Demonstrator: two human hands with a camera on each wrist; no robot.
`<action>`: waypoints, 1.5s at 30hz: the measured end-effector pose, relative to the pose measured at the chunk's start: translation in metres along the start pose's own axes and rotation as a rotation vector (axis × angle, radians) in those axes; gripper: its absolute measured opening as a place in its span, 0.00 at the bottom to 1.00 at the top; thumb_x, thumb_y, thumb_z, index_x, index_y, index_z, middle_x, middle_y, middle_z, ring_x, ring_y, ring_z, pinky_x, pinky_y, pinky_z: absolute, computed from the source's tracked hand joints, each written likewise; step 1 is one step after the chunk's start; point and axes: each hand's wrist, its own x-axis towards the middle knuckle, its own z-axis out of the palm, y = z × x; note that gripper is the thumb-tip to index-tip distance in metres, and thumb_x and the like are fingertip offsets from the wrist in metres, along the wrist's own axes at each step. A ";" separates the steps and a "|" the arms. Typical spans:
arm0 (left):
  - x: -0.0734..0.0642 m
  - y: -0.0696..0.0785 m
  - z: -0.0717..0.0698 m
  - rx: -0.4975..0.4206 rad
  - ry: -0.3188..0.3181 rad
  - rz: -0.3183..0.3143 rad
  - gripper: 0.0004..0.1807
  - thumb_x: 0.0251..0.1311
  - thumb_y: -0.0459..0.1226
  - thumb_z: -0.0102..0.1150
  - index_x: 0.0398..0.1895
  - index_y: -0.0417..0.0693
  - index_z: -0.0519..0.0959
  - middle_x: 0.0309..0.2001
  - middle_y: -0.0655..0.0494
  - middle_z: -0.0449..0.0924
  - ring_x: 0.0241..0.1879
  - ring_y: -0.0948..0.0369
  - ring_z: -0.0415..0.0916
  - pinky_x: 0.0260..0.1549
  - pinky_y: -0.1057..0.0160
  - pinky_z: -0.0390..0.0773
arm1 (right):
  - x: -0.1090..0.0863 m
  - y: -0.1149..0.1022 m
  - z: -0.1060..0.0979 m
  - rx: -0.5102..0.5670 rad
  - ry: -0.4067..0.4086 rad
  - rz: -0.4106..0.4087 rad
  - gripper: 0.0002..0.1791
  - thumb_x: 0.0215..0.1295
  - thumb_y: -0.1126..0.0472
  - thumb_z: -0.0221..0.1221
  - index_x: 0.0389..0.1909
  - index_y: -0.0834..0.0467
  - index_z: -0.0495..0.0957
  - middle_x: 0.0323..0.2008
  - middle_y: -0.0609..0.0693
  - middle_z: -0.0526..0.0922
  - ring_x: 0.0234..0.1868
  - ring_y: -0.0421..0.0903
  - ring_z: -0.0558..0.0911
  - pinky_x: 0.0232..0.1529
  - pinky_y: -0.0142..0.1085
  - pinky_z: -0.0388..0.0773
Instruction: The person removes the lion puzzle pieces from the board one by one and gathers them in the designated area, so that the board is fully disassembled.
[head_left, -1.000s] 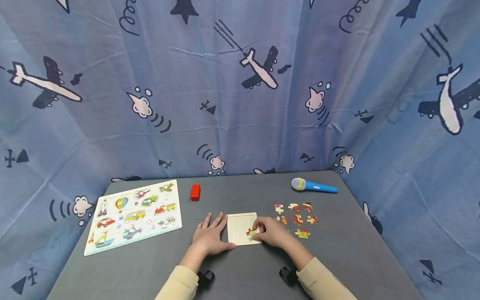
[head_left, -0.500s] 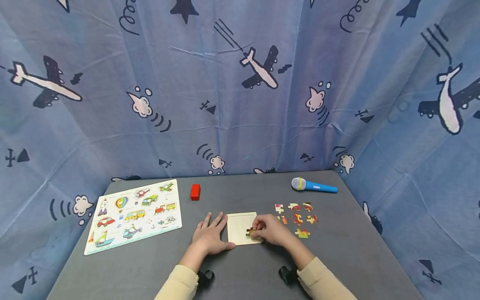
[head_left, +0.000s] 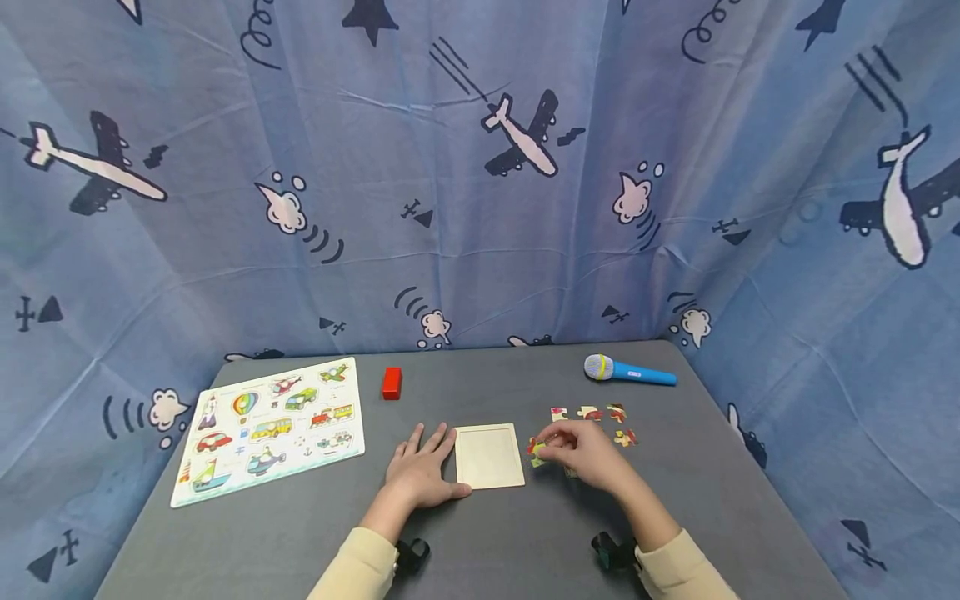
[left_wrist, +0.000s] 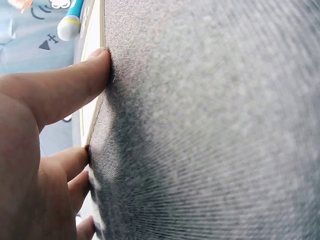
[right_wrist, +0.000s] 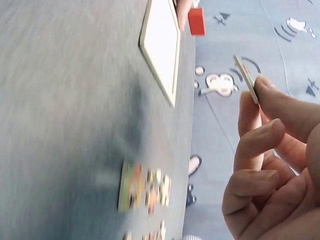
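A square wooden puzzle tray (head_left: 489, 457) lies mid-table with its inside bare. My left hand (head_left: 422, 475) rests flat beside it, fingers spread, thumb and fingertips at its left and near edges. In the left wrist view the thumb (left_wrist: 75, 87) touches the tray's edge. To the right of the tray, my right hand (head_left: 588, 454) pinches a small green and red jigsaw piece (head_left: 536, 451) between thumb and fingers, raised above the table. The right wrist view shows this jigsaw piece (right_wrist: 246, 79) edge-on. Loose jigsaw pieces (head_left: 589, 412) lie behind and under that hand, partly hidden.
A board with vehicle pictures (head_left: 270, 429) lies at the left. A red block (head_left: 392, 383) stands at the back, left of centre. A blue toy microphone (head_left: 637, 372) lies at the back right. A patterned curtain (head_left: 480, 208) surrounds the grey table.
My right hand has lifted the jigsaw piece out of the tray's lower right corner and carried it rightward, over beside the loose pieces. The left hand has stayed in place.
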 end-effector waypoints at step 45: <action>0.000 0.000 0.004 -0.002 0.011 0.013 0.52 0.53 0.61 0.68 0.79 0.53 0.60 0.80 0.53 0.54 0.80 0.41 0.42 0.74 0.36 0.49 | -0.054 0.112 -0.085 -0.259 0.168 0.282 0.12 0.64 0.56 0.68 0.41 0.61 0.84 0.29 0.47 0.85 0.31 0.42 0.78 0.33 0.37 0.72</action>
